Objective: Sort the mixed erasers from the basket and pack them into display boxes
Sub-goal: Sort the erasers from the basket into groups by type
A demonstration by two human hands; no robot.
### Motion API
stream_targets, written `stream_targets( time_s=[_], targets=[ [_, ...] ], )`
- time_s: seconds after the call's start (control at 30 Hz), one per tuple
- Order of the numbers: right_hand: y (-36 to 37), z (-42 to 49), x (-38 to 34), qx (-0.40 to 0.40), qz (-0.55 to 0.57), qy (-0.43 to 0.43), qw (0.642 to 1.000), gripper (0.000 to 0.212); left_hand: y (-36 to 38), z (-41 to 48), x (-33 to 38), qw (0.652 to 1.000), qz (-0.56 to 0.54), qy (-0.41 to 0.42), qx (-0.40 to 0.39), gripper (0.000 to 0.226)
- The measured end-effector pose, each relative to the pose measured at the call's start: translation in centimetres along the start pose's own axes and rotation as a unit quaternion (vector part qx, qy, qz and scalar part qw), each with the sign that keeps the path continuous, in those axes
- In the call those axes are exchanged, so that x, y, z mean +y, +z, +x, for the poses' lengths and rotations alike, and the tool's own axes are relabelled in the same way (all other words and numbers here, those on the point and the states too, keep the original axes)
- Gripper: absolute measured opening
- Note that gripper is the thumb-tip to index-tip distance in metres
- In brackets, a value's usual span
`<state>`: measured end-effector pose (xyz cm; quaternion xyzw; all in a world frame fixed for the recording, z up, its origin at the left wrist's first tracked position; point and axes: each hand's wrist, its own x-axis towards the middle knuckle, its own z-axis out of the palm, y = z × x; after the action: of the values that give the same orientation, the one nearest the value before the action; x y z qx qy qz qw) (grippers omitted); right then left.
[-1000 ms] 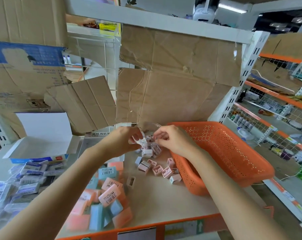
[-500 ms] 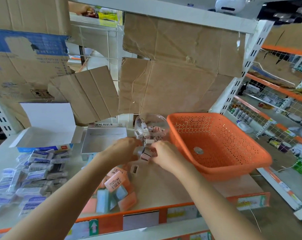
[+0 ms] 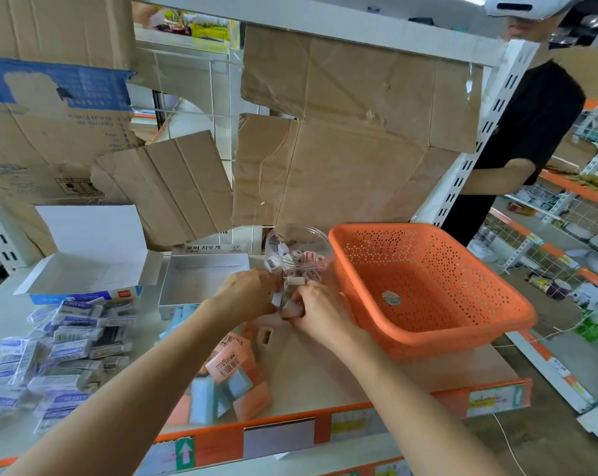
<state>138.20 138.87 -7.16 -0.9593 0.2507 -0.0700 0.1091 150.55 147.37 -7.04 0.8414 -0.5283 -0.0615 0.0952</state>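
My left hand (image 3: pixel 247 293) and my right hand (image 3: pixel 316 309) meet over the shelf, fingers curled around a cluster of small pink and white erasers (image 3: pixel 283 304) just in front of a clear round tub (image 3: pixel 299 250) that holds more of them. One small eraser (image 3: pixel 266 336) lies loose below the hands. The orange basket (image 3: pixel 424 341) stands to the right, nearly bare inside. A silver display box (image 3: pixel 204 280) sits open to the left of the tub. A pile of pink and blue erasers (image 3: pixel 227 379) lies near the front edge.
A heap of blue-and-white wrapped erasers (image 3: pixel 60 355) covers the left of the shelf, behind it an open white box (image 3: pixel 91 259). Cardboard sheets (image 3: pixel 342 139) line the back. A person in black (image 3: pixel 517 139) stands at the right, beside wire racks.
The hands dropped from the tub's rim to the shelf surface and now gather the small erasers lying there. The camera tilted, showing the tub and the person at the right.
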Motion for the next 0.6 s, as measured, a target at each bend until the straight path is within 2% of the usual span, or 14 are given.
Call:
stream_targets(
  time_s=[0.17, 0.3, 0.5, 0.6],
  targets=[
    [-1.0, -0.3, -0.4, 0.009, 0.017, -0.010, 1.000, 0.028, -0.7, -0.4, -0.4, 1.000, -0.024, 0.005, 0.010, 0.035],
    [-3.6, -0.5, -0.5, 0.051, 0.033, -0.033, 0.998, 0.027, -2.5, -1.0, -0.9, 0.999, -0.018, 0.018, 0.033, 0.034],
    [-6.9, 1.7, 1.4, 0.093, 0.055, -0.030, 0.994, 0.019, -6.1, -0.5, -0.7, 0.992, -0.024, 0.040, 0.116, 0.034],
    [-7.4, 3.4, 2.5, 0.102, 0.036, -0.013, 0.994, 0.020, -7.0, 0.6, -0.1, 0.991, -0.015, 0.038, 0.128, 0.034]
  ],
)
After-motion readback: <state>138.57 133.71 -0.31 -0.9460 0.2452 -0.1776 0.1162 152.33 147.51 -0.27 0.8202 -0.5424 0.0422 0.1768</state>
